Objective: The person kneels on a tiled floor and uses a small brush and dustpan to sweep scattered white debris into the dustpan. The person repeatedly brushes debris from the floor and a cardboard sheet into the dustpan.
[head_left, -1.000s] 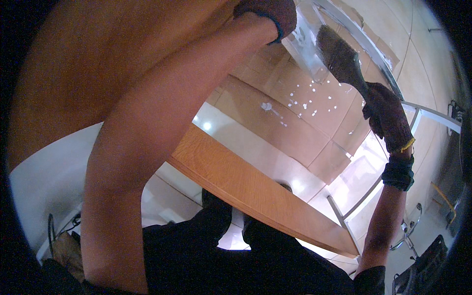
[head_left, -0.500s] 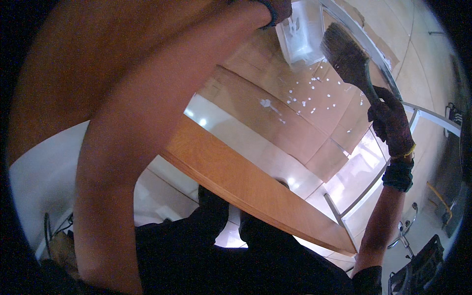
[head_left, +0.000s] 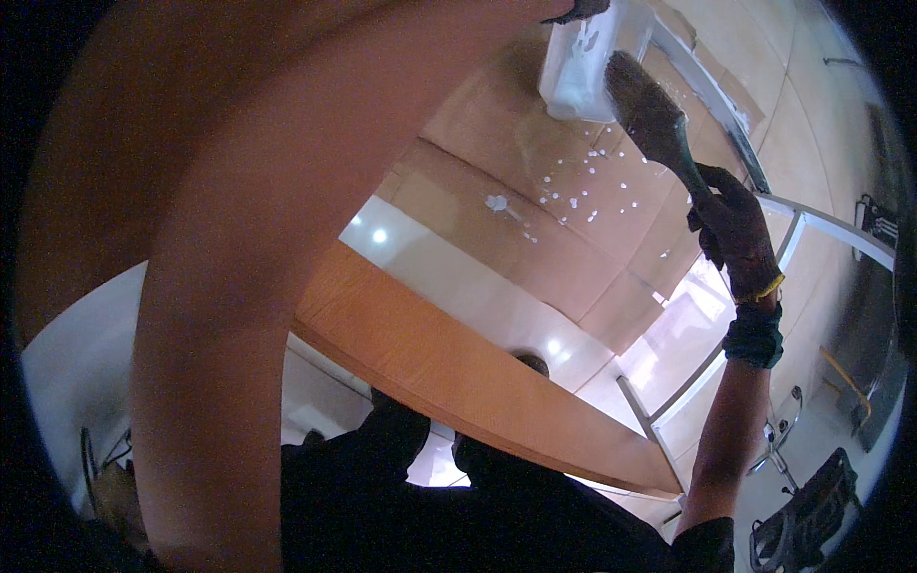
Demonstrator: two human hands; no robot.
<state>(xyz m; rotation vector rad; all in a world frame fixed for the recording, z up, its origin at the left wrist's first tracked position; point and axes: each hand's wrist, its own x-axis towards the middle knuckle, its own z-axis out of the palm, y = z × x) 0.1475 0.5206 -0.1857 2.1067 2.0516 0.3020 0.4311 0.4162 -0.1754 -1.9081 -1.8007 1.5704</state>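
Note:
In a dark glove, my right hand (head_left: 735, 224) is closed round the handle of a wide paintbrush (head_left: 650, 110). The brush's dark bristles point up and left, close to a translucent plastic container (head_left: 573, 91) with white paint smeared inside. My left arm reaches across the view to the top edge. There my gloved left hand (head_left: 581, 10) is beside the container's upper part, mostly cut off by the frame, its fingers hidden. A curved orange-brown wooden board (head_left: 478, 372) lies between my body and the brush.
Cardboard sheets (head_left: 458, 196) spotted with white paint cover the floor. A pale metal frame (head_left: 793, 205) runs along the right side, with white paint on its upper bar. A black chair (head_left: 802, 516) stands at the lower right, and a white curved surface (head_left: 81, 325) at the left.
My left hand has shifted right along the top edge. My right hand and the paintbrush have moved slightly left in the picture, as the whole view has shifted a little.

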